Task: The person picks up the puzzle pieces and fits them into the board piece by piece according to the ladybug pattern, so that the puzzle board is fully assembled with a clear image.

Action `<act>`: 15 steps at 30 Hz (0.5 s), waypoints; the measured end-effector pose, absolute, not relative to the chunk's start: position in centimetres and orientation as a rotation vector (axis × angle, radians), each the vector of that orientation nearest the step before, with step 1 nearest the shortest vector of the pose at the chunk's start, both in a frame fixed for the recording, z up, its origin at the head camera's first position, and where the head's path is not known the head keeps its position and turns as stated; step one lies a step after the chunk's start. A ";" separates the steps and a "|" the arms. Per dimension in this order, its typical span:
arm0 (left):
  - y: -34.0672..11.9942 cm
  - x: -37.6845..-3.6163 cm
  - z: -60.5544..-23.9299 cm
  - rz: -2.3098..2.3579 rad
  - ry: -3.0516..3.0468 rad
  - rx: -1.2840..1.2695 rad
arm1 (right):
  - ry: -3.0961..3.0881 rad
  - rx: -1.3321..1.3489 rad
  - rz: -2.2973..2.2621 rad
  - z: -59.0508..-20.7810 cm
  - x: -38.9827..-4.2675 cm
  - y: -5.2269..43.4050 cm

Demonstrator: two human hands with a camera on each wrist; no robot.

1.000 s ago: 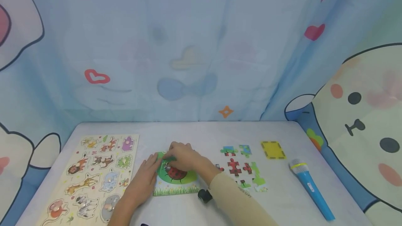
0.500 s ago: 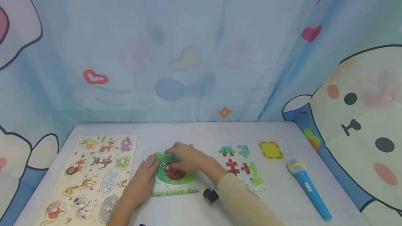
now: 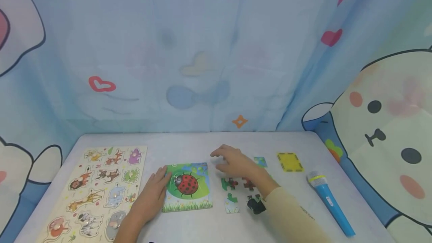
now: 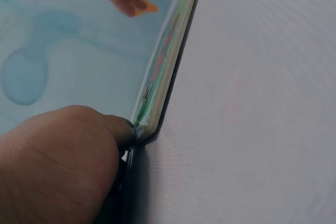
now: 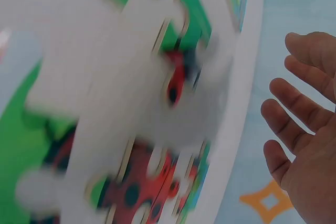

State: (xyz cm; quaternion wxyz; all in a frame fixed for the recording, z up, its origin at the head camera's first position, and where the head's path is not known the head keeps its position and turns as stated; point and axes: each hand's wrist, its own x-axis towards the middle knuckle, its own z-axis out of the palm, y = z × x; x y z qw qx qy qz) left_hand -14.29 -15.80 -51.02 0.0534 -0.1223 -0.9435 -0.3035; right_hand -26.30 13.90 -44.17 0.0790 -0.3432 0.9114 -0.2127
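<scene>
A ladybird jigsaw board [image 3: 187, 187] lies flat at the table's middle. My left hand [image 3: 161, 177] rests with straight fingers against the board's left edge; the left wrist view shows the left hand [image 4: 118, 132] touching the board's edge [image 4: 167, 74]. My right hand [image 3: 221, 160] hovers open, holding nothing, just right of the board and above several loose jigsaw pieces [image 3: 230, 183]. In the right wrist view the spread fingers [image 5: 294, 124] stand beside blurred red and green pieces [image 5: 152, 177].
An animal peg puzzle board [image 3: 101, 188] lies at the left. A yellow square piece [image 3: 289, 161] and a blue toy microphone [image 3: 330, 202] lie at the right. Another loose piece [image 3: 260, 161] sits near the right hand. A curtain backs the table [image 3: 202, 141].
My right hand has lifted off the ladybird board and moved right over the loose pieces, leaving the board's picture uncovered. The left hand stayed at the board's left edge.
</scene>
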 end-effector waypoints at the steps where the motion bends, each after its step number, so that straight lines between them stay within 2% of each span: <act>1: -15.8 -14.3 -51.0 -0.922 -2.866 -0.372 | 2.742 -1.011 -0.635 -44.2 -26.4 14.6; 7: -15.8 -14.1 -50.9 -0.939 -2.851 -0.376 | 2.827 -0.913 -0.606 -44.8 -27.2 18.6; 15: -15.7 -14.1 -50.8 -0.939 -2.850 -0.377 | 2.929 -0.655 -0.368 -45.3 -27.6 21.7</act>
